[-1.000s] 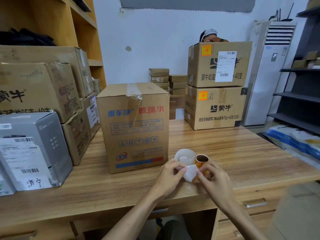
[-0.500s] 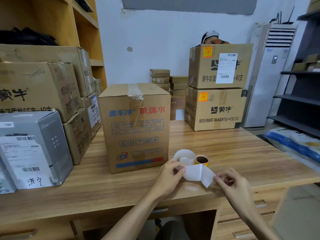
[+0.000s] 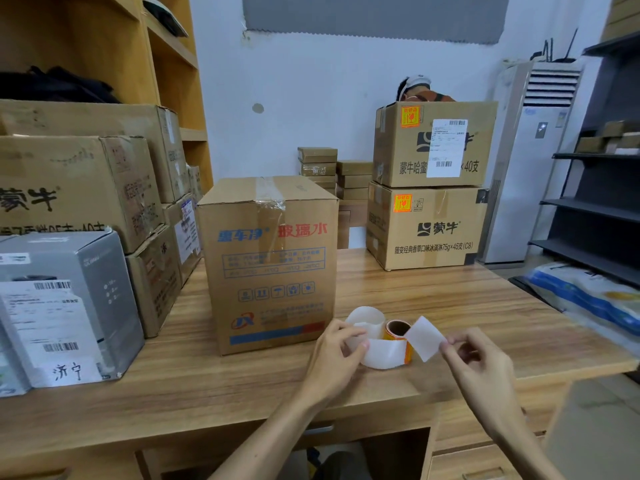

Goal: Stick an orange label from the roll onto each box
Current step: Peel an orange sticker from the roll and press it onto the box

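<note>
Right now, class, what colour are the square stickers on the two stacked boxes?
Orange, with red print: upper sticker, lower sticker. The head view shows them best.

Your left hand (image 3: 332,358) comes up from below on a bare forearm angled to the right, thumb and forefinger pinching the white backing strip (image 3: 382,353). Your right hand (image 3: 481,367) sits beside it, with its back toward you and fingers curled, the fingertips nipping the edge of a white label (image 3: 425,337). The hands are near each other but apart.
</note>
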Demonstrator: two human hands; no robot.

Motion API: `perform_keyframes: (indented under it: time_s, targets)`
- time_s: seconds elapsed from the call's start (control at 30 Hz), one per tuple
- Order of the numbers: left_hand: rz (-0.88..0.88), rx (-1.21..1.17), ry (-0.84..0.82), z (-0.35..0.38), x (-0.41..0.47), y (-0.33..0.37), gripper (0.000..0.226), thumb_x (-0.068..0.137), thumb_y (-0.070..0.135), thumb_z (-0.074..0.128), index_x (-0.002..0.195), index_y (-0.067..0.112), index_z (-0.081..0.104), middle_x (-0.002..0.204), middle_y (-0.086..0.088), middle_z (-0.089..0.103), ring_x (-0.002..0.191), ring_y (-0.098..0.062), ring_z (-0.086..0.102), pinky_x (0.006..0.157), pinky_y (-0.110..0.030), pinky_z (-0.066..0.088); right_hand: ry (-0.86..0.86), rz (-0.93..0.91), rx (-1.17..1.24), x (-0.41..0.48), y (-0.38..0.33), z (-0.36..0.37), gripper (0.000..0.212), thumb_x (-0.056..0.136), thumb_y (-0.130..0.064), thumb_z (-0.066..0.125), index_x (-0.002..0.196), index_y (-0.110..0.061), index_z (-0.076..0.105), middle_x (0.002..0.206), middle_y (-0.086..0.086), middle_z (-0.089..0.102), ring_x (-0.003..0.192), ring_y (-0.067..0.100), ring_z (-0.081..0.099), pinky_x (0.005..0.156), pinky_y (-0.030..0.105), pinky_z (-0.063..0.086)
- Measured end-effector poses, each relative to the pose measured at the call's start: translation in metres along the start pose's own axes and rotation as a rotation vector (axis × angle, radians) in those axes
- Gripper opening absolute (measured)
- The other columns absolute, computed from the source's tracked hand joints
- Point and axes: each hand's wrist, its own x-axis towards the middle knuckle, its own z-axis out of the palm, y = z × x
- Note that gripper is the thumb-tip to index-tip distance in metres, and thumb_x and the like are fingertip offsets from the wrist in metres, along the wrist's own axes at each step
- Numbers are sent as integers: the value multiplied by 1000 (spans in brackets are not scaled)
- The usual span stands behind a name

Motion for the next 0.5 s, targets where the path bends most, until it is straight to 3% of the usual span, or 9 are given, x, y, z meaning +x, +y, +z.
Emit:
perform_keyframes:
  time_s: [0.1,0.2,0.3,0.37,0.5]
  targets:
    - [55,30,102,-10,0,13,20,93,32,68,113,29,72,104,17,56,79,2,52,72,-15,44,12,-114,-119,8,-15,8,23,83,-12,72,72,-26,59,70,-7,55,67,17,53,56,26,39]
    - [100,-7,178,-27,3,38,7,92,28,71,93,23,76,88,13,66,76,0,56,66,-14,42,-13,-245,-221,14,-31,23,20,85,-18,71,76,-27,56,73,-10,53,65,12,52,52,27,38]
    - [90,-77,227,-45,3,63,15,91,32,72,83,20,77,77,6,68,72,-9,60,66,-27,48,-5,-412,-358,18,-50,44,18,83,-16,72,79,-21,56,78,-10,50,62,6,48,48,22,34]
    - [51,-122,232,-57,0,76,19,91,36,72,83,20,78,77,3,71,74,-12,64,70,-31,51,25,-581,-434,19,-64,58,16,82,-13,71,79,-15,56,78,-3,50,62,13,49,46,27,38]
    - [-30,-173,285,-78,-6,87,13,90,31,74,82,23,80,75,7,74,73,-3,66,68,-19,51,133,-828,-548,18,-91,80,16,89,-13,60,75,-13,53,75,4,48,65,23,47,54,36,40]
